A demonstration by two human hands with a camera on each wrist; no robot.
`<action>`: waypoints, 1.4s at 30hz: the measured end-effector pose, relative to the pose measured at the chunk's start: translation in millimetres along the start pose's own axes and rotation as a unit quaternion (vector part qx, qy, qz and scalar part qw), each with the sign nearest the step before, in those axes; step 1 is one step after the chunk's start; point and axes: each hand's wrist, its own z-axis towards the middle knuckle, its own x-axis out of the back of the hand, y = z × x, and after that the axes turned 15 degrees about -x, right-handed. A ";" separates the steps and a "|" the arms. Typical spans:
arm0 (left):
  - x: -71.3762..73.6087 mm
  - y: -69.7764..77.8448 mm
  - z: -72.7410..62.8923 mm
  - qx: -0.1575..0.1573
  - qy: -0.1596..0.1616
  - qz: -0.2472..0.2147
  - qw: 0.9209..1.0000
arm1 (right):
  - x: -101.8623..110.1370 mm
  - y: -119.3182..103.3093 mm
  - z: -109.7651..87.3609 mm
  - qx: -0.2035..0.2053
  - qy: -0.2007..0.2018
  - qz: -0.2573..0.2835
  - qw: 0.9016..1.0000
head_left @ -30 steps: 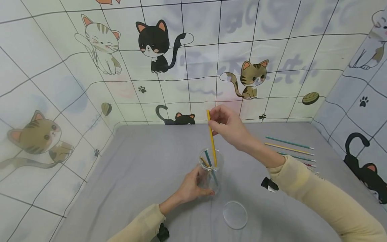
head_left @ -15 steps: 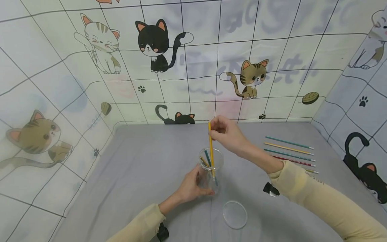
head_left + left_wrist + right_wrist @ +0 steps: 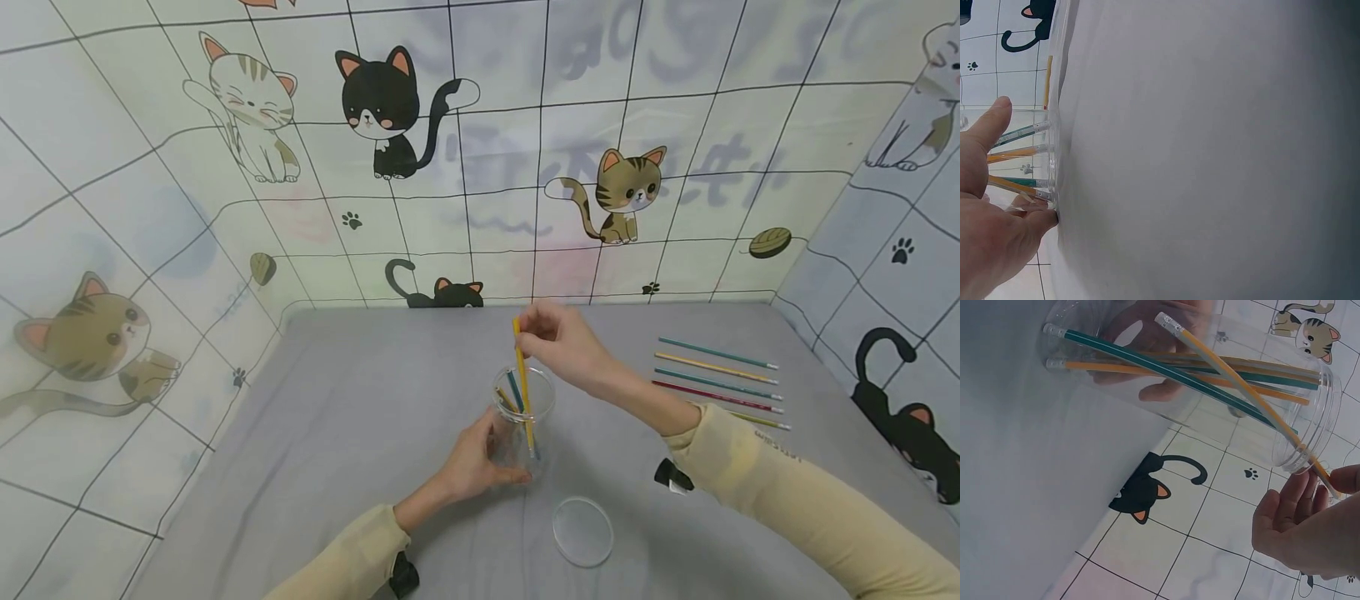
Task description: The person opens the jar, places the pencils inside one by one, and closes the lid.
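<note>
The right hand (image 3: 562, 346) pinches a slim yellow wooden pencil (image 3: 523, 383) near its upper end; its eraser end is inside a clear cylindrical jar (image 3: 513, 443), beside other green and yellow pencils. The left hand (image 3: 472, 462) grips the jar low on its left side. A clear round lid (image 3: 583, 533) lies near right on the grey cloth (image 3: 360, 417); five coloured pencils (image 3: 717, 397) lie far right.

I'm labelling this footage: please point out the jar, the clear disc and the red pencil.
Jar (image 3: 542, 429): head view, on its clear side wall.
Clear disc (image 3: 582, 532): head view, middle of its face.
Red pencil (image 3: 717, 397): head view, middle of its shaft.
</note>
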 end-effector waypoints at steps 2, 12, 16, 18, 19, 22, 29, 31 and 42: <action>-0.2 -0.9 -0.4 -0.004 0.001 0.002 1.000 | -0.9 1.2 -0.2 -0.003 -0.003 -0.007 1.000; 0.0 3.2 -0.2 -0.005 0.010 -0.012 1.000 | -1.9 1.2 -1.9 -0.013 -0.025 -0.047 0.998; 0.1 2.8 0.0 -0.005 0.014 -0.012 1.000 | -1.7 0.4 -1.1 -0.014 -0.027 -0.065 0.997; 0.5 3.1 0.3 -0.003 0.012 -0.013 1.000 | -1.8 0.3 -0.4 -0.013 -0.025 -0.076 0.997; 0.7 3.4 0.4 -0.001 0.012 -0.012 1.000 | -1.7 0.5 0.1 -0.010 -0.023 -0.080 0.996; 0.8 4.0 0.5 0.000 0.008 -0.009 1.000 | 0.2 2.9 1.6 0.011 -0.031 -0.093 0.995; 1.5 5.2 -0.2 0.003 0.009 -0.008 1.000 | 7.4 6.1 2.5 0.084 -0.091 -0.166 0.978; 1.3 5.1 -0.7 0.004 0.009 -0.009 1.000 | 7.5 5.8 2.0 0.098 -0.099 -0.180 0.974; 2.0 5.4 0.1 -0.003 0.008 -0.021 1.000 | 3.7 7.2 3.6 0.122 -0.123 -0.209 0.962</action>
